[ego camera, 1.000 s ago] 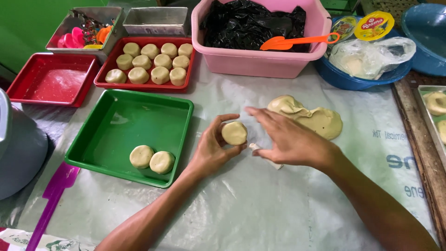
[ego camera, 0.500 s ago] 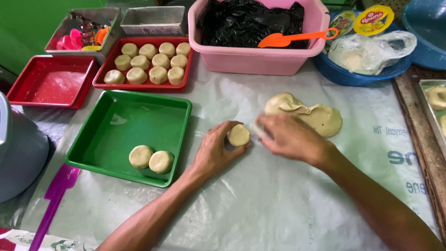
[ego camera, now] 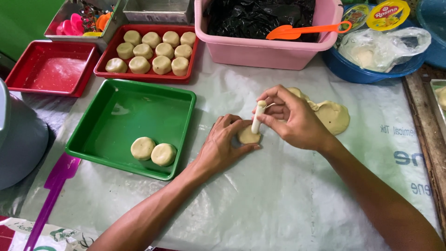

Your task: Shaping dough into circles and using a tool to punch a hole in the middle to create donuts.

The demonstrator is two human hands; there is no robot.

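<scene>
Left hand: the left hand [ego camera: 222,144] lies low on the bench, fingers curled around a small round dough piece [ego camera: 248,136], touching it on its left side and holding it in place.
Right hand: the right hand [ego camera: 292,119] is closed in a pinch on a short white stick [ego camera: 257,118], held nearly upright; the stick's lower end meets the top of the dough piece.
Dough piece: pale, flattish, resting on the bench's plastic sheet [ego camera: 278,200] between the two hands, just right of the green tray.
Loose dough: a flattened, irregular mass of dough [ego camera: 333,115] lies on the sheet just behind the right hand, partly hidden by it.
Green tray: a square green tray [ego camera: 125,116] sits left of the hands; two round dough pieces [ego camera: 153,151] lie side by side, touching, near its front right corner.
Red tray, filled: behind the green tray a red tray [ego camera: 145,76] carries rows of similar dough rounds [ego camera: 153,50].
Red tray, left: another red tray [ego camera: 51,69] stands beside it, dusted white inside.
Pink tub: a pink tub [ego camera: 265,52] at the back holds crumpled black plastic; an orange spatula [ego camera: 302,30] rests across its rim.
Blue bowl: a blue bowl [ego camera: 362,73] to the right of the tub holds a clear plastic bag.
Purple scraper: a purple plastic tool [ego camera: 53,186] lies on the bench's near left edge.
</scene>
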